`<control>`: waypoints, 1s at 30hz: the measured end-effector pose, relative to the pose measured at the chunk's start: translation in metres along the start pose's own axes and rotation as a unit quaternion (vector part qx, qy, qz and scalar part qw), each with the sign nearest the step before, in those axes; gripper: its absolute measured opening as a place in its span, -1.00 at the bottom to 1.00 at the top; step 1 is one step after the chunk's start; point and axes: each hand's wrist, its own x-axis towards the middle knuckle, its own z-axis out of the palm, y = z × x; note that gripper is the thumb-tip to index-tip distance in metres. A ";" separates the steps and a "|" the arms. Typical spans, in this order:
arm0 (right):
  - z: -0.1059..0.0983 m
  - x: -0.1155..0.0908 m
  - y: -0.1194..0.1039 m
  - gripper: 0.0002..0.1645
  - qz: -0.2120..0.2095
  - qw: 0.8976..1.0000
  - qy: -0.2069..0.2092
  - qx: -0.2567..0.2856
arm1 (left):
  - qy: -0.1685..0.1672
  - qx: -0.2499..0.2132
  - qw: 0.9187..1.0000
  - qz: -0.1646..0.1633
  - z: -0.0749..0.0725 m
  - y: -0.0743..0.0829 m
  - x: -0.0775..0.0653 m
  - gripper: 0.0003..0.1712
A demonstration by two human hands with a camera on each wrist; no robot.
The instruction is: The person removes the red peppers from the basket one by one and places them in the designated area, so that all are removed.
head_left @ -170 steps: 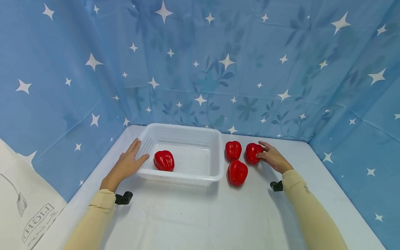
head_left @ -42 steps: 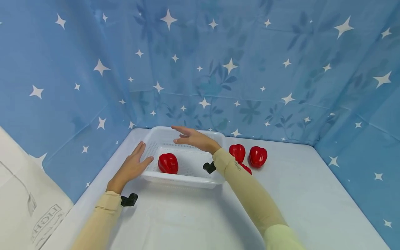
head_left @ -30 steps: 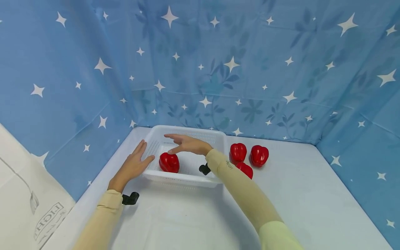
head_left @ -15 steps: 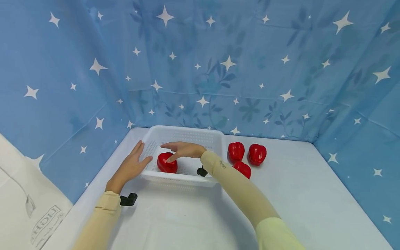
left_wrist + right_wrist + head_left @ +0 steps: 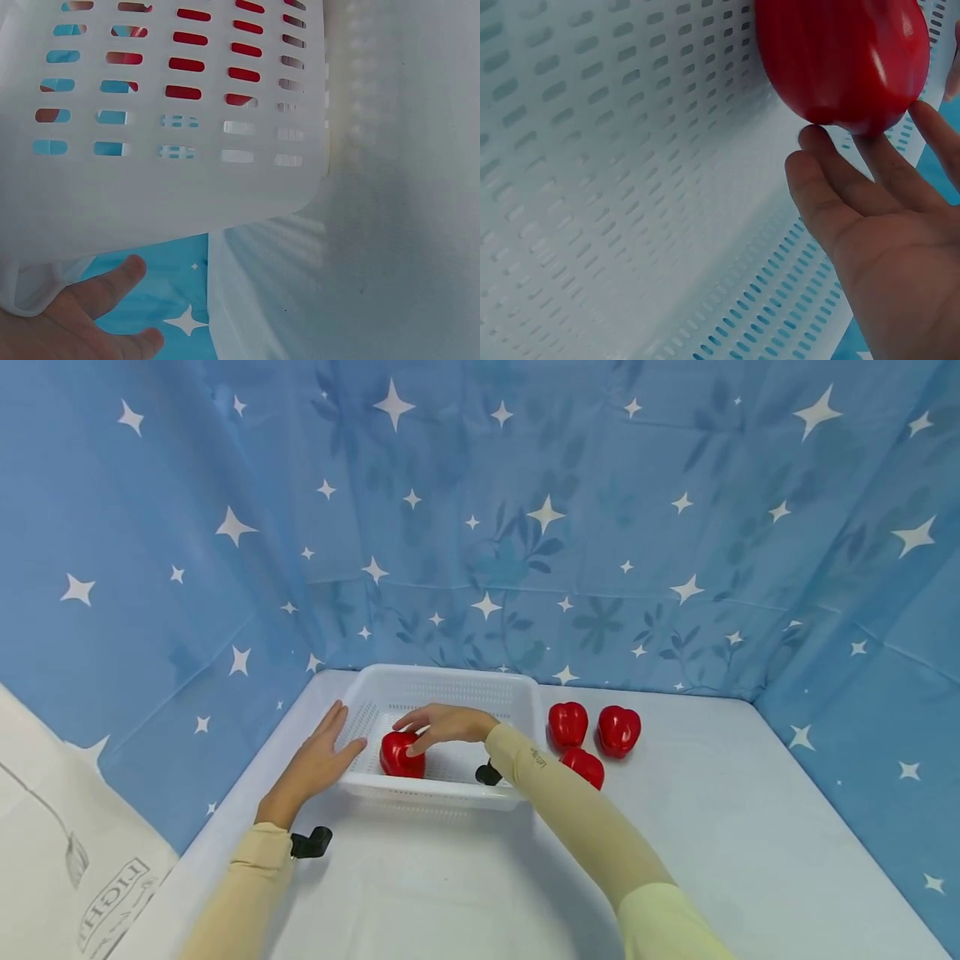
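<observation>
In the head view, a red bell pepper (image 5: 401, 758) sits in the left part of a white perforated plastic basket (image 5: 450, 789). My right hand (image 5: 450, 724) reaches in over the basket and pinches this pepper, thumb on its near right side and fingers behind it. The right wrist view has the fingertips against one end of the glossy pepper (image 5: 847, 60). My left hand (image 5: 311, 766) lies along the basket's left rim, fingers extended and thumb apart. Through the slots of the basket wall (image 5: 150, 187), the left wrist view catches patches of red.
Three more red bell peppers stand to the right of the basket: one at the back (image 5: 567, 724), one farther right (image 5: 618, 731) and one nearer (image 5: 582, 767), partly hidden by the right sleeve. A blue star-patterned curtain (image 5: 450, 568) borders the white table (image 5: 420, 885).
My right hand has gone from a pepper on the table to the one in the basket, lowering until thumb and fingers meet it. That pepper has tipped slightly. My left hand stays at the rim.
</observation>
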 end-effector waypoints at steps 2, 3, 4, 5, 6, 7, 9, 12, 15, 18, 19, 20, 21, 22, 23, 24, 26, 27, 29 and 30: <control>0.000 -0.001 0.001 -0.20 0.004 1.000 0.005 -0.007 | 0.004 0.003 1.000 0.002 0.000 -0.001 0.000 -0.04; 0.000 0.000 0.001 -0.21 0.007 1.000 0.007 -0.012 | 0.005 0.003 1.000 0.003 0.000 -0.002 0.001 -0.04; 0.001 0.000 0.002 -0.21 0.011 1.000 0.009 -0.017 | 0.007 0.003 1.000 0.004 0.000 -0.003 0.001 -0.04; 0.001 0.000 0.002 -0.21 0.016 1.000 0.011 -0.023 | 0.008 0.003 1.000 0.004 0.000 -0.003 0.001 -0.04; 0.001 0.000 0.002 -0.21 0.020 0.999 0.012 -0.029 | 0.009 0.002 1.000 0.005 0.000 -0.003 0.000 -0.03; 0.002 0.001 0.003 -0.20 0.025 0.999 0.012 -0.033 | 0.009 0.001 1.000 0.005 0.000 -0.004 0.000 -0.03; 0.003 0.002 0.003 -0.19 0.032 0.999 0.011 -0.041 | 0.009 -0.001 1.000 0.004 0.000 -0.004 0.000 -0.03; 0.005 0.003 0.003 -0.20 0.033 0.998 0.007 -0.050 | 0.008 -0.005 1.000 0.003 0.001 -0.005 -0.001 -0.03; 0.006 0.003 0.004 -0.21 0.030 0.998 0.002 -0.063 | 0.007 -0.007 1.000 0.004 0.002 -0.004 -0.001 -0.04; 0.007 0.004 0.006 -0.22 0.025 0.997 -0.003 -0.075 | 0.007 -0.010 1.000 0.004 0.002 -0.003 -0.002 -0.04; 0.007 0.004 0.007 -0.23 0.023 0.997 -0.003 -0.078 | 0.007 -0.010 1.000 0.005 0.002 -0.002 -0.002 -0.04; 0.007 0.004 0.007 -0.24 0.020 0.997 -0.004 -0.079 | 0.007 -0.011 1.000 0.005 0.002 -0.002 -0.002 -0.05; 0.007 0.005 0.008 -0.25 0.017 0.997 -0.004 -0.079 | 0.007 -0.011 1.000 0.005 0.002 -0.002 -0.002 -0.05; 0.007 0.005 0.009 -0.26 0.015 0.997 -0.004 -0.080 | 0.006 -0.011 1.000 0.006 0.002 -0.002 -0.002 -0.05; 0.006 0.005 0.009 -0.27 0.013 0.997 -0.003 -0.080 | 0.006 -0.011 1.000 0.006 0.002 -0.002 -0.002 -0.05; 0.006 0.006 0.010 -0.28 0.012 0.997 -0.002 -0.079 | 0.005 -0.011 1.000 0.007 0.002 -0.002 -0.001 -0.05; 0.006 0.007 0.010 -0.31 0.008 0.997 -0.002 -0.077 | 0.005 -0.011 1.000 0.009 0.002 -0.003 -0.001 -0.04; 0.006 0.007 0.010 -0.32 0.007 0.997 -0.002 -0.077 | 0.005 -0.011 1.000 0.010 0.001 -0.003 -0.001 -0.04; 0.006 0.008 0.010 -0.31 0.005 0.997 -0.001 -0.080 | 0.004 -0.010 1.000 0.011 0.001 -0.003 -0.001 -0.04; 0.007 0.008 0.009 -0.31 0.005 0.997 -0.001 -0.082 | 0.004 -0.010 1.000 0.011 0.000 -0.003 -0.001 -0.04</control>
